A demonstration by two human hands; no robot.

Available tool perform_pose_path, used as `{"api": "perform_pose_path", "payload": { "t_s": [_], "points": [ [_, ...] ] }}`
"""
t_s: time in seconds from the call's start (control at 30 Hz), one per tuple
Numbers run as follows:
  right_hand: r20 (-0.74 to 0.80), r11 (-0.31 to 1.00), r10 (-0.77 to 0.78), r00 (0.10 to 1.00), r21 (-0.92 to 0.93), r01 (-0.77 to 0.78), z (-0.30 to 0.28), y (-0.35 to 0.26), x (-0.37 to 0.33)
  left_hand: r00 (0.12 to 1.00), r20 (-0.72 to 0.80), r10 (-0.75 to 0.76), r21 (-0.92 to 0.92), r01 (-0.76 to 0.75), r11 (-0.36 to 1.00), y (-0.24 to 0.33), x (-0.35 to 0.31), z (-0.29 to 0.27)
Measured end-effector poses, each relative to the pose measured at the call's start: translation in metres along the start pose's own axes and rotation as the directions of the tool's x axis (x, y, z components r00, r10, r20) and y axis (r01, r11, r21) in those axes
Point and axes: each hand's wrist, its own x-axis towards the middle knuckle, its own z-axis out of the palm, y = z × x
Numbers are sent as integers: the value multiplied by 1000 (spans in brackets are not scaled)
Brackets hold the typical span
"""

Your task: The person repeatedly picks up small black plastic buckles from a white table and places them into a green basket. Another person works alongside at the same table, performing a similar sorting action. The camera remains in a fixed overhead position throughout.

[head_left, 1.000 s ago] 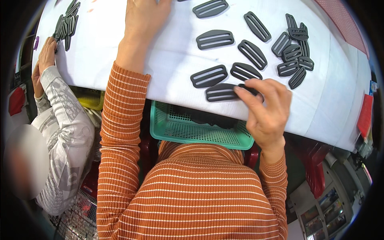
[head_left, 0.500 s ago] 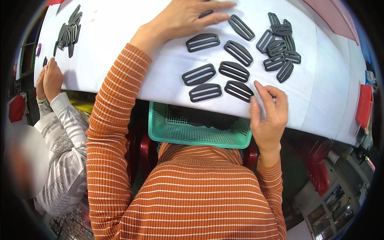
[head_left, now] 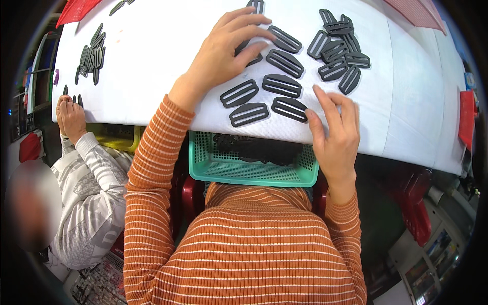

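Note:
Black plastic slider buckles lie in two loose columns on the white-covered table before me. My left hand hovers over the far left part of them, fingers spread, partly hiding a buckle under its thumb; whether it touches that one I cannot tell. Beyond its fingertips lies another slotted buckle. My right hand rests at the table's near edge, thumb and fingers apart, holding nothing. Its thumb is close to the nearest right-hand buckle. Farther right is a heap of similar buckles.
Below the table edge, a green basket holds dark material. At left, a co-worker's hands work near small black pieces, with a buckle pile beyond. A red basket and a pink one stand at the far side.
My left hand has drawn back toward me from the far buckles, and its fingers now spread over the left column. The whole view has shifted slightly. My right hand stays beside the same buckle.

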Motion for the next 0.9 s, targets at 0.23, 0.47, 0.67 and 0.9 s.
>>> {"api": "perform_pose_path", "payload": {
  "t_s": [0.23, 0.47, 0.67, 0.9],
  "points": [
    [105, 924, -222, 969, -295, 244, 8, 25, 54, 994, 43, -103, 68, 100, 993, 22, -6, 4],
    [154, 896, -304, 940, -289, 337, 16, 23, 76, 993, 73, -94, 32, 92, 995, 17, -5, 6],
    [198, 885, -255, 946, -345, 311, -2, 28, 62, 968, 190, -166, -21, 173, 985, 29, 5, -7],
    [148, 895, -332, 932, -262, 360, 1, 23, 65, 968, 215, -131, 20, 130, 991, 22, 3, -9]
  ]
}}
